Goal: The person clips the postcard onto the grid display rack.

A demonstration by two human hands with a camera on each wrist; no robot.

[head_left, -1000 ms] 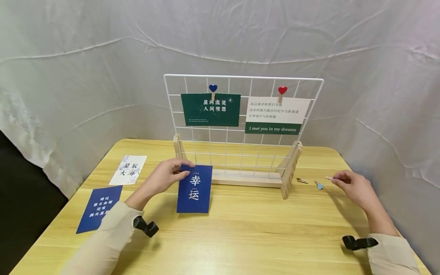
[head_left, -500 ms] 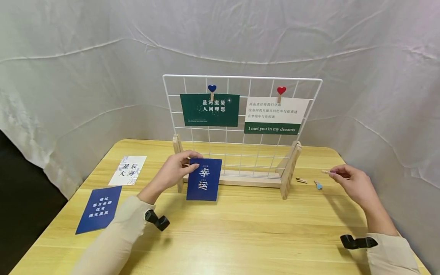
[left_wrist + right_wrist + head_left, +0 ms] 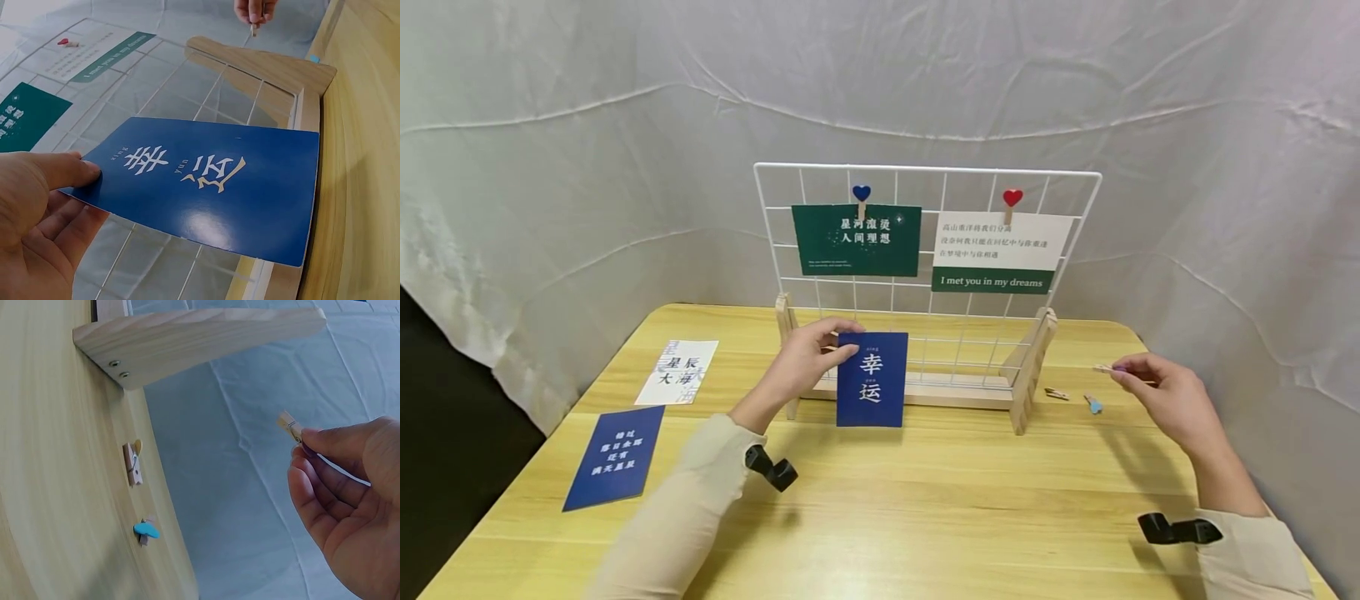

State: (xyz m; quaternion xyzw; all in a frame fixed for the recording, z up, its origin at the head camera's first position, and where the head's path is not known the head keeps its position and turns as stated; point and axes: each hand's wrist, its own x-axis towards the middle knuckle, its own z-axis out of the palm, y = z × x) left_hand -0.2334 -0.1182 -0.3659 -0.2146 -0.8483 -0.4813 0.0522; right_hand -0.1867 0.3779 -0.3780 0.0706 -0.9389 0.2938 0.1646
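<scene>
My left hand (image 3: pixel 808 358) pinches a blue card (image 3: pixel 872 396) with white characters by its upper left edge, thumb in front. The card is upright before the lower part of a white wire grid (image 3: pixel 925 302). In the left wrist view the same card (image 3: pixel 250 169) shows its printed face. At the right, my right hand (image 3: pixel 1168 404) holds a small wooden clothespin (image 3: pixel 289 423) between thumb and fingers, above the table. A bit of purple shows at its held end. Two more clothespins lie near that hand, one with a light blue top (image 3: pixel 146 530), one with a yellowish top (image 3: pixel 133 464).
The grid stands in a wooden base (image 3: pixel 1033 371). Clipped on it are a green card (image 3: pixel 857 254) under a blue heart clothespin (image 3: pixel 861 194) and a white-and-green card (image 3: pixel 992 258) under a red heart one (image 3: pixel 1012 198). A white card (image 3: pixel 677 372) and a blue card (image 3: pixel 613 458) lie left.
My left hand has moved right and up with the blue card, toward the middle of the grid. My right hand has shifted slightly left and up with its clothespin.
</scene>
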